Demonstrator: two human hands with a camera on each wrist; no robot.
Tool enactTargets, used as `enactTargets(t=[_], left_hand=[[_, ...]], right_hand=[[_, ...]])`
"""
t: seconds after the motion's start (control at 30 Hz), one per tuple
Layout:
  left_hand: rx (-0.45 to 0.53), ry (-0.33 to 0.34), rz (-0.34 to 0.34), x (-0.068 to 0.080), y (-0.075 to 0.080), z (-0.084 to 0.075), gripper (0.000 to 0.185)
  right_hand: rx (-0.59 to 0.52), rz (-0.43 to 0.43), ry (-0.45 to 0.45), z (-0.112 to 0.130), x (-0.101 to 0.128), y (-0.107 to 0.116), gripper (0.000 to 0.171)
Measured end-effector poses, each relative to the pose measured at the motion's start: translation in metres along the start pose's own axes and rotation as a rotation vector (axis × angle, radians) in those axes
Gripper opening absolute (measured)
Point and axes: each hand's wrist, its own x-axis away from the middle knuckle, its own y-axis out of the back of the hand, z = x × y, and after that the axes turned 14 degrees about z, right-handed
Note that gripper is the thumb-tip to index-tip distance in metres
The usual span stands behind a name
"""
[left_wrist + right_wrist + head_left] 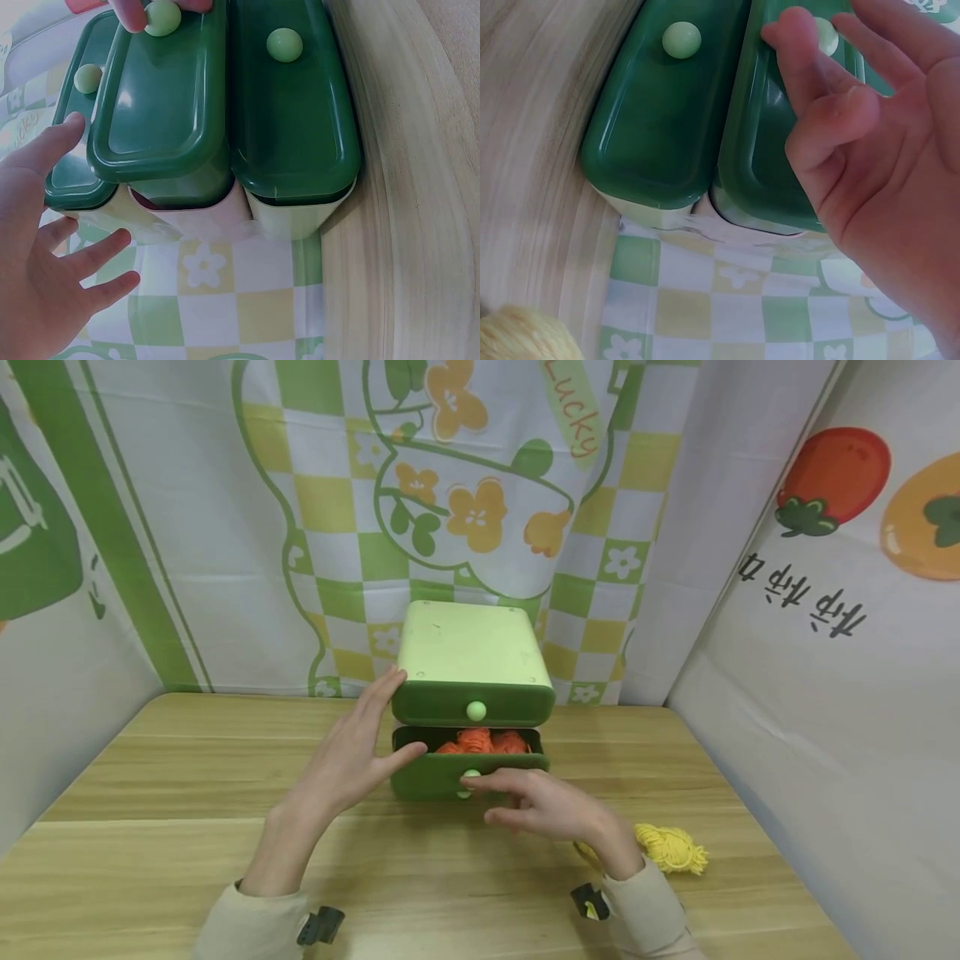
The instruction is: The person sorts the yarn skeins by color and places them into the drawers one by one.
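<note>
A small cabinet has a pale green top [472, 643] and three dark green drawers with round light green knobs. Its middle drawer [427, 777] is pulled partway out, showing several orange yarn bundles [475, 741] inside. The top drawer [435, 703] and the bottom drawer [292, 120] sit further back. My right hand [551, 802] holds the middle drawer's knob [163, 16], fingertips on both sides of it. My left hand [345, 768] has its fingers spread, with fingertips at the cabinet's upper left edge and the thumb near the drawer's left end.
A yellow yarn bundle [671, 849] lies on the wooden table [435, 877] to the right, partly behind my right wrist. Behind the cabinet hangs a checked, flower-printed cloth [330, 518]. Printed side cloths [825, 710] border the table.
</note>
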Motion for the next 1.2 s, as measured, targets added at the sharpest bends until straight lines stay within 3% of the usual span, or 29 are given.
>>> enactTargets(t=[0.57,1.2], left_hand=[[-0.006,-0.019,-0.003,0.0,0.0,0.001,0.094],[0.004,-0.007,-0.001,0.0,-0.001,0.0,0.095]], right_hand=[[0.051,-0.028,0.012,-0.003,-0.006,-0.004,0.067],[0.072,-0.102,0.009,-0.011,-0.013,-0.01,0.071]])
